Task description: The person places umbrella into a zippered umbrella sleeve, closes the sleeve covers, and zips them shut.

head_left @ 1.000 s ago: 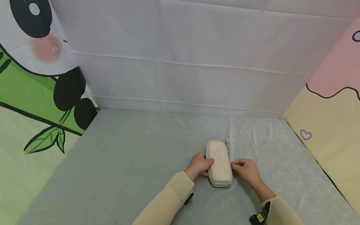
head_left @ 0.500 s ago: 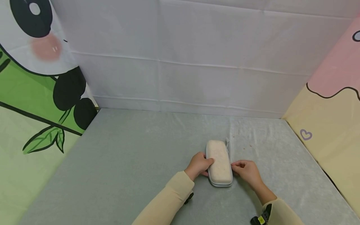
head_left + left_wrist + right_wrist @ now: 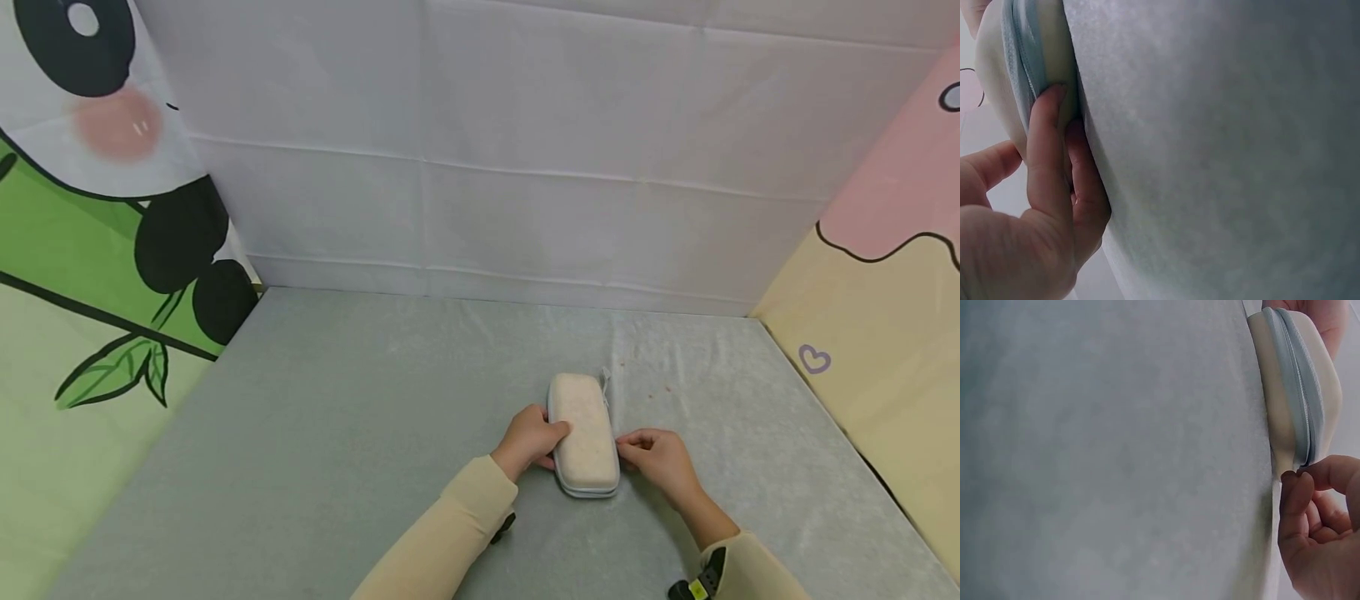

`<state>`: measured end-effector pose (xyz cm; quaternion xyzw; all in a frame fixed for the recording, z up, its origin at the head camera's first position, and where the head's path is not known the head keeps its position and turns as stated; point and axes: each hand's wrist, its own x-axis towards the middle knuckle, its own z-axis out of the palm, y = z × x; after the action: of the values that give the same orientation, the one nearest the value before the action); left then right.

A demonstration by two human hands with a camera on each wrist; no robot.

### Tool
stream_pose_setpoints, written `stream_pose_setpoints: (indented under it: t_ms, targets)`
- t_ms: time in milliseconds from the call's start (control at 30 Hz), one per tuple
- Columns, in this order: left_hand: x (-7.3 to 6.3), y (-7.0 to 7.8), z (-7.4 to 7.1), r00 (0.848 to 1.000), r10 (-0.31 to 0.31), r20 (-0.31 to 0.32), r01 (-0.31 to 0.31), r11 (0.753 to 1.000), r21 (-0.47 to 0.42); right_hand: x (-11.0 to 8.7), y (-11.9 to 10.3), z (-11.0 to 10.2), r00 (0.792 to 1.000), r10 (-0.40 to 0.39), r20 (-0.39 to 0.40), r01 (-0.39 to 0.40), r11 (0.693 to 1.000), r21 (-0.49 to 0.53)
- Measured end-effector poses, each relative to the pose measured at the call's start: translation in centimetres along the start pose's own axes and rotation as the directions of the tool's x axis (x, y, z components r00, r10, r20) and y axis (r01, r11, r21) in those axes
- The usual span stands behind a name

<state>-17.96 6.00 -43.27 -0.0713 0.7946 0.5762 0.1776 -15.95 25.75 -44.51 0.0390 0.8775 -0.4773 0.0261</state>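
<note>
A cream zippered case [image 3: 583, 433] with a pale blue-grey zipper band lies on the grey cloth-covered table. My left hand [image 3: 529, 438] grips its left side, thumb on the lid and fingers along the lower edge. In the left wrist view, two fingertips [image 3: 1054, 97] press against the zipper band and the base. On the opposite side, my right hand [image 3: 660, 458] pinches the zipper pull between thumb and forefinger, and the fingertips mostly cover it. The right wrist view shows the zipper [image 3: 1300, 387] running along the case's side up to those fingers.
A small grey loop [image 3: 606, 379] sticks up from the case's far right corner. Behind the table [image 3: 360, 375] hangs a creased white backdrop [image 3: 525, 167]. Printed panels stand at the left and right, the right one [image 3: 855, 333] pink and yellow.
My right hand has shifted very slightly toward me along the case's right edge. The left hand and the case have stayed in place.
</note>
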Motion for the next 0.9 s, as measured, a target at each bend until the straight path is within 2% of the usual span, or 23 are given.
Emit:
stream_pose_setpoints:
  t_ms: [900]
  targets:
    - [0.62, -0.57, 0.14, 1.000, 0.012, 0.001, -0.012, 1.000, -0.014, -0.21, 0.55, 0.27, 1.000, 0.003, -0.011, -0.003, 1.000, -0.011]
